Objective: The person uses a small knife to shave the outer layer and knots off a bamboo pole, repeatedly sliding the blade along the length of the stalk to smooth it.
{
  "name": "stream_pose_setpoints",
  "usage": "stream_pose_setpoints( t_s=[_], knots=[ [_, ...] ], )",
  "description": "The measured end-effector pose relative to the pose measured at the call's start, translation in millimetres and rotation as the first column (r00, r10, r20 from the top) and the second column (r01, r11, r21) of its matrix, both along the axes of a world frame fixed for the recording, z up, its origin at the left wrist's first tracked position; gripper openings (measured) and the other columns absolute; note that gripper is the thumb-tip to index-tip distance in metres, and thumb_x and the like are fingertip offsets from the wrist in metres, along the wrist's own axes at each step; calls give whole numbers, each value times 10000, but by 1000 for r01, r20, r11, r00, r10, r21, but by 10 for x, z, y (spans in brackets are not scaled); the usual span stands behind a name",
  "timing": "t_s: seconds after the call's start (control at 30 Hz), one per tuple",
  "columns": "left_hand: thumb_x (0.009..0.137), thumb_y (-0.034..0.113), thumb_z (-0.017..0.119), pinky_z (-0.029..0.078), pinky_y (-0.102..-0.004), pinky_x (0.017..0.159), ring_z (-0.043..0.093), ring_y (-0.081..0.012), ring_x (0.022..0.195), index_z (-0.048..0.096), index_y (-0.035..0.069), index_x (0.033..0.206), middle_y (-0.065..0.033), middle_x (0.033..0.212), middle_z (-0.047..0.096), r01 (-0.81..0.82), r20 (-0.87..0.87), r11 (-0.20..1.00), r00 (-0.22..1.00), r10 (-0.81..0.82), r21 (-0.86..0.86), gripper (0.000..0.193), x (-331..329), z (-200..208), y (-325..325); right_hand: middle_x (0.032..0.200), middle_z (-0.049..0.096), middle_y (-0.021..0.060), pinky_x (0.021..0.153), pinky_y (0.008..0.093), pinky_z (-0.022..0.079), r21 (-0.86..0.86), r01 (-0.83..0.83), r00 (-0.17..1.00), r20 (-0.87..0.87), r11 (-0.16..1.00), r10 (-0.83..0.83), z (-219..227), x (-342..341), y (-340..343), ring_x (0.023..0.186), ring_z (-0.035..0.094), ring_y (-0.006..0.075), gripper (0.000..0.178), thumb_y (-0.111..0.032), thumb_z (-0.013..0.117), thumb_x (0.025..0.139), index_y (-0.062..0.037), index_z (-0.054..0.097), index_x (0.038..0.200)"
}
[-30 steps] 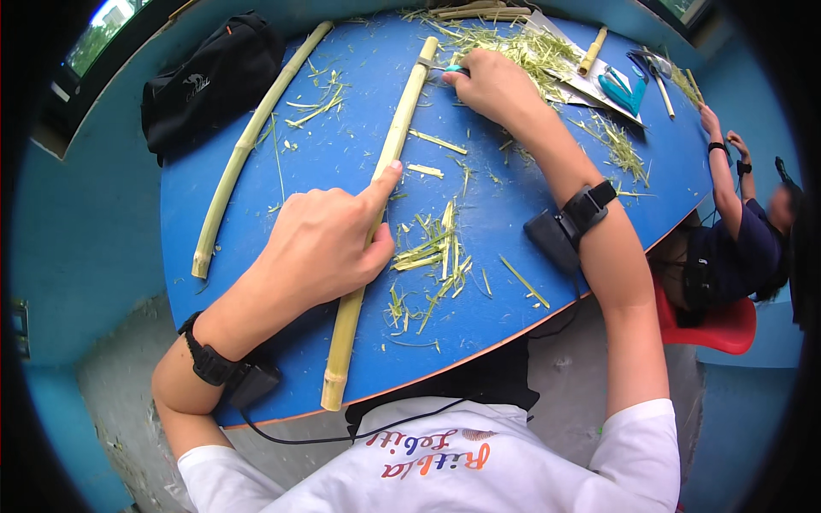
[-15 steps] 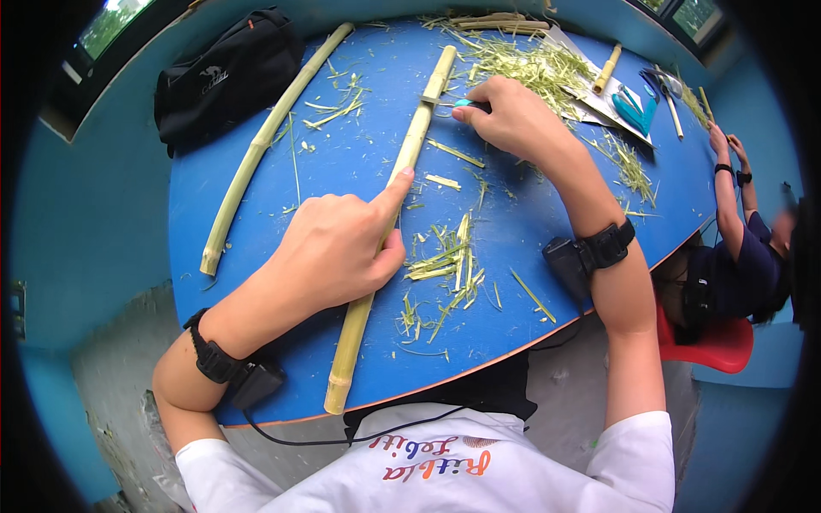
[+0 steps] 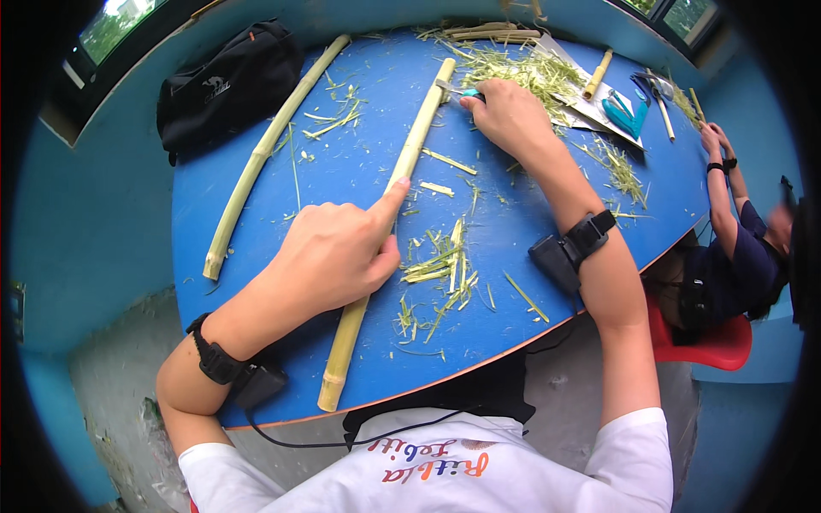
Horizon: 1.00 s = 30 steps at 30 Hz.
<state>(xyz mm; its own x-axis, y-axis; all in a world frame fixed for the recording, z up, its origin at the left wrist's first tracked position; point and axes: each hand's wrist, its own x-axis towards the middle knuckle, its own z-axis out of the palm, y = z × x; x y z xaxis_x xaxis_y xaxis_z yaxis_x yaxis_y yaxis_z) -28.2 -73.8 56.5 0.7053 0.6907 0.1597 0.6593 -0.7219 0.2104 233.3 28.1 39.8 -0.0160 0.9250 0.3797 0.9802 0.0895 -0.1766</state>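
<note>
A pale green-yellow bamboo stick [image 3: 415,141] lies lengthwise before me on the blue table. My left hand [image 3: 338,248] grips its lower half, index finger stretched along the top and thumb at the side. My right hand [image 3: 513,115] is closed round the teal handle of a peeler [image 3: 456,91]. The peeler's metal head rests across the stick near its far end. Part of the handle is hidden in my fingers.
Bamboo shavings [image 3: 440,265] lie right of the stick, with a bigger heap [image 3: 513,73] at the back. Another bamboo stick [image 3: 274,141] and a black bag [image 3: 227,90] are on the left. A teal tool [image 3: 627,115] sits back right. Another person [image 3: 727,265] works at the right.
My right hand has moved the peeler slightly up the stick, toward its far end. My left hand keeps its hold in about the same place.
</note>
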Motion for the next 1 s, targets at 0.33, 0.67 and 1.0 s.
stream_pose_setpoints(
  t_s=[0.33, 0.67, 1.0],
  knots=[
    [806, 157, 569, 436, -417, 501, 564, -311, 483, 468, -5, 1341, -126, 525, 534, -80, -31, 996, 996, 78, -46, 568, -20, 59, -24, 880, 656, 234, 761, 425, 483, -97, -205, 971, -149, 974, 189, 184, -110, -239, 835, 630, 378, 398, -341, 629, 859, 26, 664, 1008],
    [842, 286, 631, 433, -424, 556, 569, -336, 560, 544, -38, 1239, -168, 606, 564, -133, -15, 989, 991, 134, 56, 519, -122, 11, 28, 1070, 605, 315, 929, 466, 441, 90, -143, 980, -127, 986, 153, 69, 76, -108, 1029, 581, 449, 744, -368, 542, 918, -137, 157, 1511],
    [834, 231, 645, 452, -401, 571, 582, -314, 566, 591, -36, 1122, -151, 612, 576, -219, 30, 972, 975, 222, -87, 396, -113, -25, 120, 968, 656, 229, 848, 434, 469, -84, -315, 934, -206, 945, 293, 147, -62, -191, 957, 612, 373, 365, -321, 555, 906, -5, 640, 1068]
  ],
)
